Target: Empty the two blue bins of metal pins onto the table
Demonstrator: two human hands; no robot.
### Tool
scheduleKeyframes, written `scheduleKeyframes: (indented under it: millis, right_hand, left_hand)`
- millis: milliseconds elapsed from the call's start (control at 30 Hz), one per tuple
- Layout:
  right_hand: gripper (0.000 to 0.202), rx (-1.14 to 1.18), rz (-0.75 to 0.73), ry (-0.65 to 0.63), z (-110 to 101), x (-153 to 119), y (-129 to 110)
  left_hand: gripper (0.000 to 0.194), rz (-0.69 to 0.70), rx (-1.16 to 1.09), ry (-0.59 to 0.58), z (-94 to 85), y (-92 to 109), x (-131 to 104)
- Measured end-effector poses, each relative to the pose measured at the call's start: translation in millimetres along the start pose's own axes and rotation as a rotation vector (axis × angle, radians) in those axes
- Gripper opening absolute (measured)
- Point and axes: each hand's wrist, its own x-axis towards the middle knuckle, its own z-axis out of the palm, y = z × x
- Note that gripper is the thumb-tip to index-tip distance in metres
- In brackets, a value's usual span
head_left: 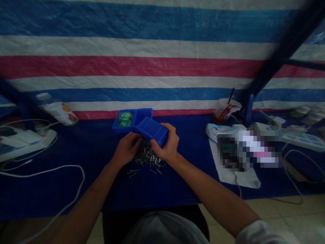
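Note:
My right hand (169, 143) grips a small blue plastic bin (153, 130), thumb on the near side and fingers around its right end. The bin is tipped over, its ribbed outer face turned up. Below it, a pile of thin silvery metal pins (148, 156) lies on the blue table cover, with a few loose pins nearer me. At the pile's left edge rests my left hand (127, 147), fingers curved and thumb apart, holding nothing that I can see. Its fingertips are close to the bin's lower left corner. The inside of the tipped bin is hidden.
Behind my hands stand a blue bin with green contents (125, 119) and another blue bin (143, 114). A bottle (63, 113), power strip (30, 145) and white cable (82, 176) are left. To the right are a drink cup (224, 110), white sheet (223, 176) and blurred items.

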Motion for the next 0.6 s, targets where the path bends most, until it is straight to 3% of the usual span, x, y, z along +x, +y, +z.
scheduleKeyframes:
  millis: [167, 367, 600]
  right_hand:
    - [0.057, 0.028, 0.015, -0.034, 0, -1, 2]
    - [0.064, 0.038, -0.091, -0.102, 1, -1, 1]
    - [0.064, 0.043, -0.148, -0.084, 2, 0, 1]
  left_hand:
    - [0.025, -0.012, -0.002, 0.003, 3.1, -3, 1]
    - [0.026, 0.021, -0.081, 0.014, 6.9, -9, 1]
    - [0.026, 0.02, -0.126, -0.075, 9.1, -13, -1]
